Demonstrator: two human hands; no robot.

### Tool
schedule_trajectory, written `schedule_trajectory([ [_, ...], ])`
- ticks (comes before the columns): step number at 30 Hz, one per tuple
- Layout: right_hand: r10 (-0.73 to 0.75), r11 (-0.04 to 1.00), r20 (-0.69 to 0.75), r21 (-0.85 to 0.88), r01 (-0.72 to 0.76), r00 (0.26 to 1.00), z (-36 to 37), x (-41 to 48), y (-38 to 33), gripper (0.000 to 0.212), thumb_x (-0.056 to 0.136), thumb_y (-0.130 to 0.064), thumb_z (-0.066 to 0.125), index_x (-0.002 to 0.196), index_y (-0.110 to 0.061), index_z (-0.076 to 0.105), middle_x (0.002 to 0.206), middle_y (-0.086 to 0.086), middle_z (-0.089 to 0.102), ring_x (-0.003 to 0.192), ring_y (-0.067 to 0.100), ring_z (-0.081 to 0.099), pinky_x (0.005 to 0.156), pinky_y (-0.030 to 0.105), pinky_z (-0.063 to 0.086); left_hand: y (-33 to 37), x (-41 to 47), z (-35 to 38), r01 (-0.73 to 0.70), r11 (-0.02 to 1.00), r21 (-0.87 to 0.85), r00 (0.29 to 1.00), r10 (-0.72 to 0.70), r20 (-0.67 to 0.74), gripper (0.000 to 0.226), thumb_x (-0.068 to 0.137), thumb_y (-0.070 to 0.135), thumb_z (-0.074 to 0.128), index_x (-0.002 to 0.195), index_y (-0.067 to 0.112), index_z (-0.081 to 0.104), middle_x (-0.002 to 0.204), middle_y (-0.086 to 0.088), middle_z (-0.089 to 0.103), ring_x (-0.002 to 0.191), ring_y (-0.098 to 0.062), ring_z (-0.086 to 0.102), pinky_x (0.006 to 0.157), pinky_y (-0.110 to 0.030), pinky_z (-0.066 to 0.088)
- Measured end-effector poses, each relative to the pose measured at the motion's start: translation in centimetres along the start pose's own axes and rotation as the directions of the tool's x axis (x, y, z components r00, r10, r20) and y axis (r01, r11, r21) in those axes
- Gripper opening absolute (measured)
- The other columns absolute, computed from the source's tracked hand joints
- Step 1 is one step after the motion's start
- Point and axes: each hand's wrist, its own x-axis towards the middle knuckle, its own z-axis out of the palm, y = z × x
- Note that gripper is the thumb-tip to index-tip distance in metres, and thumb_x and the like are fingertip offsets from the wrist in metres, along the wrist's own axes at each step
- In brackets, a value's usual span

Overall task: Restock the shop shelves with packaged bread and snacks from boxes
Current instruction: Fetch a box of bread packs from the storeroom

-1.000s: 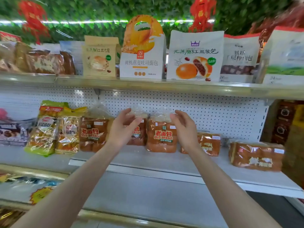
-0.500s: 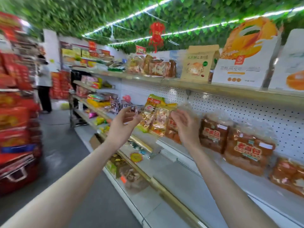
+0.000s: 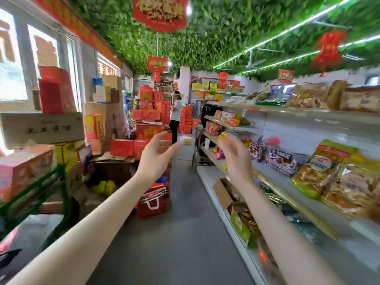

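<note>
Midair, left hand (image 3: 154,159), right hand (image 3: 236,159), arms outstretched, fingers (image 3: 158,137) loosely apart, holding nothing

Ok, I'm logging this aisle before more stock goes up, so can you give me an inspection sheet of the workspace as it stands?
Surface: shelf on the right, partly stocked, with bare stretches on the middle tier.
Job's things: snack bags on the middle tier; open cardboard box of packets at the foot of the shelving.
Clutter: stacked cartons on the left; red bag on the aisle floor.
Hands: left hand and right hand raised over the aisle, fingers relaxed, holding nothing.
Cables: nothing seen.
Surroundings: a person stands at the aisle's far end; leafy ceiling with light strips.
</note>
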Motion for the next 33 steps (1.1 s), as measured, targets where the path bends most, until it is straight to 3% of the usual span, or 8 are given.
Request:
schedule_trajectory([
  [3, -0.015, 1.0, 0.063, 0.018, 0.014, 0.998, 6.9, 1.5, 0.2, 0.038, 0.097, -0.033, 0.056, 0.13, -0.014, 0.056, 0.1, -0.027, 0.054, 0.089, -0.018, 0.05, 0.074, -0.004, 0.036, -2.5, 3.1, -5.5, 0.022, 0.999, 0.029, 0.997, -0.019, -0.075, 0.057, 0.09, 0.039, 0.064, 0.14, 0.019, 0.045, 0.12, 0.001, 0.063, 0.107, -0.014, 0.062, 0.083, -0.025, 0.051],
  [7, -0.007, 0.999, 0.124, 0.054, 0.0, 0.992, 15.1, 4.2, 0.6, 0.039, 0.097, -0.032, 0.056, 0.13, -0.011, 0.056, 0.107, -0.007, 0.061, 0.1, 0.004, 0.058, 0.073, 0.0, 0.039, -5.6, 6.6, -10.8, 0.035, 0.997, 0.074, 0.99, -0.024, -0.138, 0.058, 0.091, 0.038, 0.062, 0.142, 0.017, 0.042, 0.112, 0.007, 0.06, 0.089, 0.004, 0.058, 0.066, -0.007, 0.045],
  [11, -0.025, 0.997, 0.207, 0.081, 0.009, 0.978, 23.3, 7.4, 1.4, 0.04, 0.097, -0.033, 0.055, 0.131, -0.011, 0.055, 0.106, -0.009, 0.057, 0.089, -0.008, 0.051, 0.069, -0.005, 0.037, -9.2, 10.8, -15.2, 0.055, 0.993, 0.106, 0.977, -0.032, -0.211, 0.055, 0.092, 0.035, 0.061, 0.141, 0.016, 0.043, 0.114, 0.003, 0.061, 0.086, 0.005, 0.056, 0.055, 0.0, 0.042],
  [17, -0.026, 0.983, 0.271, 0.181, -0.024, 0.962, 34.6, 13.0, 5.2, 0.044, 0.095, -0.035, 0.057, 0.133, -0.012, 0.054, 0.109, -0.008, 0.061, 0.104, 0.006, 0.06, 0.074, 0.004, 0.042, -16.2, 18.1, -20.2, 0.096, 0.984, 0.152, 0.951, -0.046, -0.305, 0.055, 0.092, 0.035, 0.063, 0.14, 0.017, 0.046, 0.116, 0.002, 0.065, 0.098, -0.007, 0.061, 0.065, -0.004, 0.042],
  [21, -0.06, 0.971, 0.323, 0.236, -0.019, 0.944, 41.7, 18.5, 8.4, 0.044, 0.096, -0.036, 0.055, 0.134, -0.014, 0.052, 0.109, -0.013, 0.057, 0.09, -0.012, 0.054, 0.071, -0.002, 0.04, -21.1, 24.7, -22.6, 0.129, 0.979, 0.159, 0.936, -0.067, -0.347, 0.052, 0.092, 0.034, 0.063, 0.138, 0.016, 0.046, 0.109, 0.005, 0.063, 0.085, 0.006, 0.058, 0.059, -0.001, 0.043],
  [27, -0.077, 0.959, 0.375, 0.281, -0.034, 0.924, 51.8, 27.2, 12.1, 0.044, 0.096, -0.035, 0.055, 0.136, -0.016, 0.051, 0.116, -0.009, 0.057, 0.087, -0.013, 0.054, 0.075, 0.001, 0.04, -26.8, 35.2, -25.6, 0.151, 0.968, 0.199, 0.916, -0.061, -0.395, 0.051, 0.093, 0.031, 0.062, 0.139, 0.018, 0.045, 0.1, 0.012, 0.06, 0.079, 0.012, 0.059, 0.057, -0.002, 0.044],
  [30, -0.076, 0.951, 0.39, 0.306, -0.051, 0.918, 56.7, 30.7, 14.1, 0.047, 0.096, -0.036, 0.056, 0.137, -0.015, 0.05, 0.123, -0.002, 0.06, 0.1, 0.0, 0.06, 0.084, 0.01, 0.042, -29.8, 39.6, -27.2, 0.152, 0.956, 0.249, 0.915, -0.041, -0.401, 0.051, 0.093, 0.033, 0.062, 0.139, 0.02, 0.046, 0.104, 0.012, 0.06, 0.08, 0.012, 0.057, 0.058, -0.001, 0.042],
  [33, -0.07, 0.951, 0.409, 0.301, -0.063, 0.91, 62.6, 34.4, 17.0, 0.048, 0.096, -0.036, 0.056, 0.137, -0.014, 0.05, 0.126, 0.001, 0.061, 0.109, 0.01, 0.06, 0.081, 0.009, 0.043, -34.4, 44.7, -29.0, 0.173, 0.954, 0.243, 0.908, -0.058, -0.415, 0.052, 0.092, 0.034, 0.062, 0.14, 0.02, 0.045, 0.114, 0.006, 0.061, 0.091, 0.0, 0.058, 0.067, -0.007, 0.042],
])
